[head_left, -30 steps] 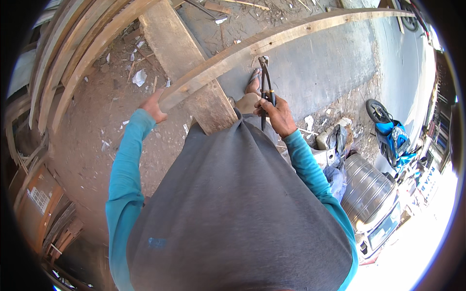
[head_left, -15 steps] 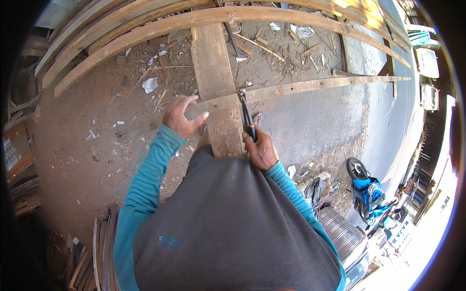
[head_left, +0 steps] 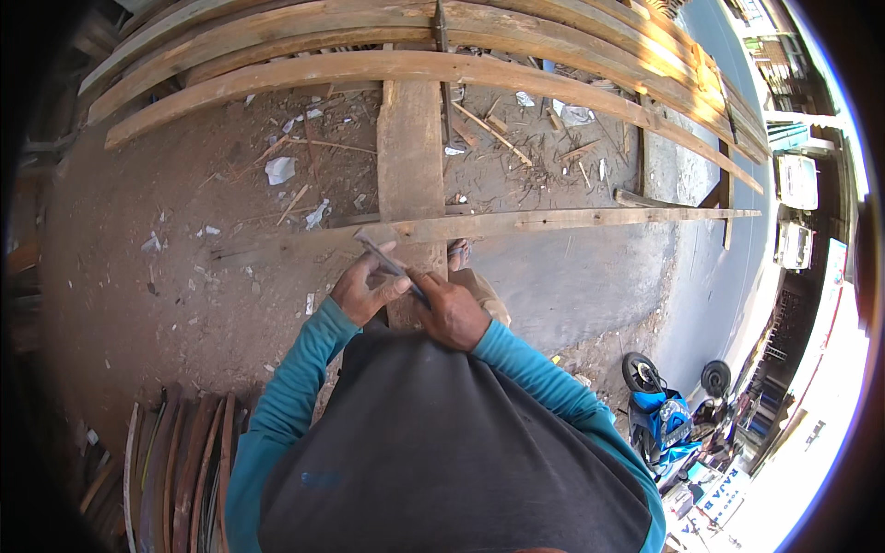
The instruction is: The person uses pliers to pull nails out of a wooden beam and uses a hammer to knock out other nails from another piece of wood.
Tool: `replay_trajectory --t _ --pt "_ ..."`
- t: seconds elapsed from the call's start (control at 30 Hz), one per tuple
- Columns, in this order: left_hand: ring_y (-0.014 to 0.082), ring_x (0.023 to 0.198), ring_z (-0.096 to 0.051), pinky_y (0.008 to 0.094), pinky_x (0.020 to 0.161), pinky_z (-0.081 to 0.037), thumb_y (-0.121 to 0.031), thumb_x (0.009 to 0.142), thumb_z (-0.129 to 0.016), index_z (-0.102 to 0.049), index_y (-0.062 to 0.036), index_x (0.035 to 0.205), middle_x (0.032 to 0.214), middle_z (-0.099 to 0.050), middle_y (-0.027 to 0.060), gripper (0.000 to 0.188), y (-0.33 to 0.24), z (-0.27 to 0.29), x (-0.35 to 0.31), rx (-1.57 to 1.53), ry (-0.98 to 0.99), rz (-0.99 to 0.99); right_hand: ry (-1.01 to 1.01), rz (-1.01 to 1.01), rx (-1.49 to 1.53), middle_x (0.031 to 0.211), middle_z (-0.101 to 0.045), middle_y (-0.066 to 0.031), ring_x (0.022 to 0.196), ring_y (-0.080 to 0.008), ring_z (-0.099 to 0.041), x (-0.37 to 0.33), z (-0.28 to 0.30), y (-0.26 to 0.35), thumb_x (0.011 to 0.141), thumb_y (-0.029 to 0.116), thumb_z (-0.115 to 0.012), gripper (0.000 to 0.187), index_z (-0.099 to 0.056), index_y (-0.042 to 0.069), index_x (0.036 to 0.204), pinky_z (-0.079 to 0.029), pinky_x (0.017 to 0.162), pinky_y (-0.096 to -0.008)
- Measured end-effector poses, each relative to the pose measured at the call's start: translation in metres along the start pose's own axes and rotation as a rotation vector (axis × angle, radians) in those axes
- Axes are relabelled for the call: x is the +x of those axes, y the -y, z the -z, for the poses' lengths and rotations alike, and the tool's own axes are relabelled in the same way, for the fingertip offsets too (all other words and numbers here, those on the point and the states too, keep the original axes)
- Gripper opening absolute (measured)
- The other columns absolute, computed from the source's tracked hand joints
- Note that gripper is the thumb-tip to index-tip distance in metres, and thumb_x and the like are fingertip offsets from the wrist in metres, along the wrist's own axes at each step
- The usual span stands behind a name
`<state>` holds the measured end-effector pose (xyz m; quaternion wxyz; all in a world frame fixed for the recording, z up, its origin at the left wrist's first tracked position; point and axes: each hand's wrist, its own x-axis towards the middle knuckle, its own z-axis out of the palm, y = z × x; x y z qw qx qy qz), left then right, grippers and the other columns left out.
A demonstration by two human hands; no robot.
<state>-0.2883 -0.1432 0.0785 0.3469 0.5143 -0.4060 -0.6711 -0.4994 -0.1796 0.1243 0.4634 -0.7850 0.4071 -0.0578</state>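
A pair of pincers (head_left: 380,253) with dark handles slants up to the left, its metal head over a long narrow wooden batten (head_left: 535,221). My right hand (head_left: 452,313) is closed round the handle end. Close beside it, my left hand (head_left: 364,288) has its fingers and thumb bent about the middle of the tool; part of that grip is hidden. The batten lies crosswise over a wide upright-running plank (head_left: 410,147), just beyond my hands. Its left end looks blurred.
Several long boards (head_left: 341,66) rest across the far side. Wood scraps and paper bits (head_left: 280,170) litter the ground. More boards (head_left: 180,461) stand at the lower left. A blue motorbike (head_left: 664,419) is at the lower right. My sandalled foot (head_left: 458,252) shows beside the plank.
My right hand has swung the pincers leftward from upright to slanting. My left hand, apart and spread before, has come in to the tool. The batten sits lower in view.
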Motion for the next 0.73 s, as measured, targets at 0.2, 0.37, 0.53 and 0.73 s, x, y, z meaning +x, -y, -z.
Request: replay_trajectory --t 0.2,0.37,0.53,0.73 --pt "0.0138 0.091 -0.061 0.0282 0.083 -0.050 -0.027 0.098 -0.061 -0.040 0.0058 0.139 0.110 -0.067 0.0139 0.056 -0.006 -0.019 0.011 -0.373 -0.234 -0.133 -0.065 0.143 0.023 0.111 -0.061 -0.0241 0.095 -0.0431 -0.064 0.016 0.027 0.011 0.094 0.020 -0.061 0.043 -0.052 -0.002 0.130 -0.054 0.084 -0.0476" --pt "0.0079 0.075 -0.051 0.0235 0.068 -0.043 -0.024 0.100 -0.057 -0.045 0.0015 0.138 0.088 -0.059 0.0020 0.047 0.000 -0.011 0.017 -0.220 -0.548 -0.250 -0.177 0.043 0.051 0.112 -0.061 -0.0240 0.098 -0.0417 -0.064 -0.001 0.067 -0.018 0.097 0.023 -0.059 0.043 -0.052 -0.002 0.132 -0.053 0.086 -0.0467" --pt "0.0202 0.094 -0.062 0.0341 0.088 -0.049 -0.020 0.095 -0.060 -0.055 0.0034 0.128 0.105 -0.065 0.0110 0.040 -0.004 -0.026 0.035 0.121 -0.537 -0.141 -0.278 -0.098 0.031 0.108 -0.065 -0.0247 0.094 -0.0420 -0.066 -0.017 0.104 -0.084 0.096 0.026 -0.059 0.042 -0.055 -0.001 0.128 -0.054 0.084 -0.0460" --pt "0.0243 0.109 -0.060 0.0373 0.100 -0.044 -0.020 0.090 -0.064 -0.056 0.0025 0.128 0.117 -0.062 0.0173 0.045 -0.021 -0.099 0.065 0.375 -0.385 -0.034 -0.037 -0.043 -0.162 0.116 -0.063 -0.0256 0.105 -0.0410 -0.065 -0.018 0.125 -0.151 0.096 0.029 -0.061 0.045 -0.054 0.002 0.132 -0.053 0.091 -0.0463"
